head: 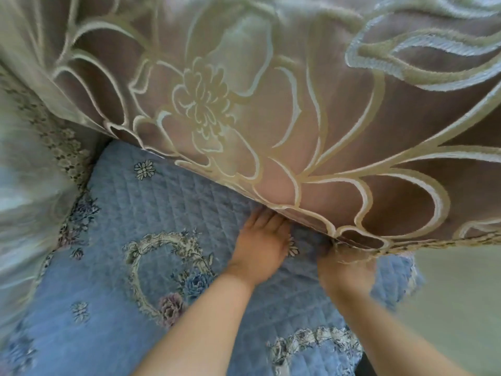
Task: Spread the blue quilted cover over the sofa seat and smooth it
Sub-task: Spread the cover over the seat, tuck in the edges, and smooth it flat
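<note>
The blue quilted cover [151,207], printed with floral wreaths and small daisies, lies across the sofa seat. My left hand [260,245] rests flat on it, fingertips pushed into the crease where the seat meets the brown floral backrest [244,104]. My right hand [341,264] is just to the right at the same crease; its fingers are hidden under the backrest's lower edge and lace trim. The cover's right end [395,278] hangs past the seat edge.
A pale lace-trimmed armrest covering [32,164] rises at the left. Light floor [455,294] shows at the right beyond the sofa's end. The backrest fills the upper half of the view.
</note>
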### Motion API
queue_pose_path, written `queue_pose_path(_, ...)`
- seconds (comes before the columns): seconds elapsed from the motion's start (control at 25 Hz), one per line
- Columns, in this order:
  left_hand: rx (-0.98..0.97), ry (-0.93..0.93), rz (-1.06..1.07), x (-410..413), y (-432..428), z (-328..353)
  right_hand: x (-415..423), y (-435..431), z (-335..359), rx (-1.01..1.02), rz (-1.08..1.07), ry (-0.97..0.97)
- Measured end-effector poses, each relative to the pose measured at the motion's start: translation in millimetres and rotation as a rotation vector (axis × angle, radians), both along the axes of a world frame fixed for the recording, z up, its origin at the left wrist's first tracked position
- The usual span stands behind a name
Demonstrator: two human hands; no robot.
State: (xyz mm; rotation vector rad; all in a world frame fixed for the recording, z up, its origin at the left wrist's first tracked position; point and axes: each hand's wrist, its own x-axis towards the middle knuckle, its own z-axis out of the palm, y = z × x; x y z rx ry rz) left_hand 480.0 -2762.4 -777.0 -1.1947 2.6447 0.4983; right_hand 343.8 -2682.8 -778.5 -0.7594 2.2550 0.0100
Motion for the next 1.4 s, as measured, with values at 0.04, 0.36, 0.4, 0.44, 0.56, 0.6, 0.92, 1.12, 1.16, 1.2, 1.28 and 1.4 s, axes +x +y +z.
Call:
queue_pose_path(0.04,0.076,-0.059,0.194,14.5,-7.8,10.2,19.8,-6.8,18.4,-0.01,0.107,0.009)
queue_pose_path(0.36,0.251,-0.185,0.838,99.8,-24.4,-2.0,91.8,-66.9,15.3,0.028,0.544,0.108)
queue_pose_path(0.4,0.261,-0.145,0.824,108.9,-27.7,4.1,102.0,-71.1,21.0,0.017,0.527,0.146)
queue_pose_path(0.44,0.239,-0.066,0.825,122.6,-28.4,11.0,117.4,-73.5,29.8,-0.021,0.568,0.153)
queue_pose_path(0.56,0.091,0.099,0.989,190.2,-17.6,33.9,190.5,-77.1,53.5,-0.185,0.854,0.004)
queue_pose_path(0.6,0.072,0.102,1.104,220.1,-8.9,38.4,221.3,-78.4,59.6,-0.199,0.944,-0.08)
queue_pose_path(0.92,0.144,0.058,1.787,395.9,164.3,96.0,388.4,-33.5,107.5,-0.213,1.438,-0.344)
queue_pose_path(1.12,0.142,0.061,2.012,465.4,246.2,121.7,474.5,-0.6,127.3,-0.219,1.609,-0.358)
queue_pose_path(1.16,0.149,0.036,2.016,485.7,257.6,120.4,496.5,4.9,123.8,-0.235,1.629,-0.352)
queue_pose_path(1.2,0.158,0.011,2.003,505.7,265.1,118.5,517.5,7.7,120.8,-0.248,1.639,-0.34)
queue_pose_path(1.28,0.156,-0.039,1.953,557.1,281.3,103.7,569.2,18.4,105.1,-0.265,1.66,-0.291)
queue_pose_path(1.4,0.13,-0.193,1.722,643.1,292.1,58.2,648.3,39.7,67.6,-0.309,1.684,-0.235)
